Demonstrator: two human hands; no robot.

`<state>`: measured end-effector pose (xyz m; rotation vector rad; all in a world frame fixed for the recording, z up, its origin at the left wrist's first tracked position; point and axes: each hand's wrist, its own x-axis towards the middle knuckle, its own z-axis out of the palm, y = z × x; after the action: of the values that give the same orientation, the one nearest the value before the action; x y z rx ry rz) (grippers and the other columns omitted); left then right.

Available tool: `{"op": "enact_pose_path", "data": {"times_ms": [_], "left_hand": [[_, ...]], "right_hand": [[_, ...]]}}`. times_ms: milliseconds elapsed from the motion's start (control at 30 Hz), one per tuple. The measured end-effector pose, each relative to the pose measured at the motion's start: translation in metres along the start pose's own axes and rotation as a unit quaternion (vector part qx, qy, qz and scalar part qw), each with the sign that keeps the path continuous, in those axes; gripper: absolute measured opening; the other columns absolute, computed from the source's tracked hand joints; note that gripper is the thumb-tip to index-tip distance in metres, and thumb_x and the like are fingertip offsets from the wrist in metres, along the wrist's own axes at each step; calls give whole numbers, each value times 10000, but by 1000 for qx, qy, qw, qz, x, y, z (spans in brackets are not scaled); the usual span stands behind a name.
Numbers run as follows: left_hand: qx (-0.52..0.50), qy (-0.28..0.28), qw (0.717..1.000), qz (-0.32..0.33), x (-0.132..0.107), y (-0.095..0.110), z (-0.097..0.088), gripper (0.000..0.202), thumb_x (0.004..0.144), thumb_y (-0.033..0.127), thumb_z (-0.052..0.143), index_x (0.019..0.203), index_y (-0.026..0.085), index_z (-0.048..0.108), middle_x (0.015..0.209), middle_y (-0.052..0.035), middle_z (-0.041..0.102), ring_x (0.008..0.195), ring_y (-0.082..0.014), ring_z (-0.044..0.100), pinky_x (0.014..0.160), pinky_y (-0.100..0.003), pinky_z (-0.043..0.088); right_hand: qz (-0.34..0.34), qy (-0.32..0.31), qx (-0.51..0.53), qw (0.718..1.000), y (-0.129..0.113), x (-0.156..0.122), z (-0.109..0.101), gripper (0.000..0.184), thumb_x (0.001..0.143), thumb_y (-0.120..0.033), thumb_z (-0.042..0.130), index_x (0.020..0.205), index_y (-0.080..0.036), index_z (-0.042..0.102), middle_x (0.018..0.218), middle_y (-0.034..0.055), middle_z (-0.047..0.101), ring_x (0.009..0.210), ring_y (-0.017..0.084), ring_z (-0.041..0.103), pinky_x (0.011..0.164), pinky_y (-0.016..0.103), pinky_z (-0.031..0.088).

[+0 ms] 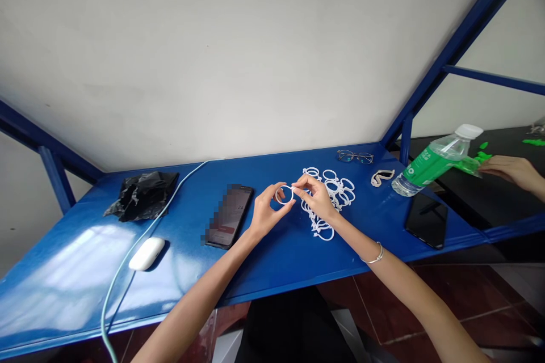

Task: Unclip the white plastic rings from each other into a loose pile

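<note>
Over the middle of a blue table (298, 249), my left hand (266, 212) and my right hand (315, 197) both pinch one small white plastic ring (284, 195) between their fingertips. The ring hangs just above the tabletop. A pile of several linked white rings (334, 193) lies on the table under and behind my right hand. A silver bangle (374, 255) is on my right wrist.
A phone (229, 215) lies left of my hands, a white earbud case (146, 253) on a pale cable (140, 238) further left, black plastic (142, 194) beyond. Glasses (355, 156), a white frame (382, 177), a tilted bottle (434, 161), a second phone (426, 219) and another person's hand (508, 170) are to the right.
</note>
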<state>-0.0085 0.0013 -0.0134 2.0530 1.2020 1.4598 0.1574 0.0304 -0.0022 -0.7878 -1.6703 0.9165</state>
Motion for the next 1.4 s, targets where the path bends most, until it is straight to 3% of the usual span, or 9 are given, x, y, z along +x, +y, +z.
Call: {"op": "enact_pose_path", "data": {"times_ms": [900,1400], "left_hand": [[11,0,1000,27,-2,-2,0,329,846,382,618,1104,183,579,742,3,589,617,-114,537,624,-243,482],[24,3,1000,18,-2,-2,0,320,849,384,609,1097,185,577,752,-6,595,621,-115,536,625,-246,486]], "right_hand": [[-14,-4,14,1000,-3,-1,-1,221,835,-411,652,748,-213,602,714,-7,514,680,155,519,656,293,421],[3,8,-12,1000,-1,-2,2,263,837,-463,625,763,-212,595,728,7,542,702,169,546,683,312,460]]}}
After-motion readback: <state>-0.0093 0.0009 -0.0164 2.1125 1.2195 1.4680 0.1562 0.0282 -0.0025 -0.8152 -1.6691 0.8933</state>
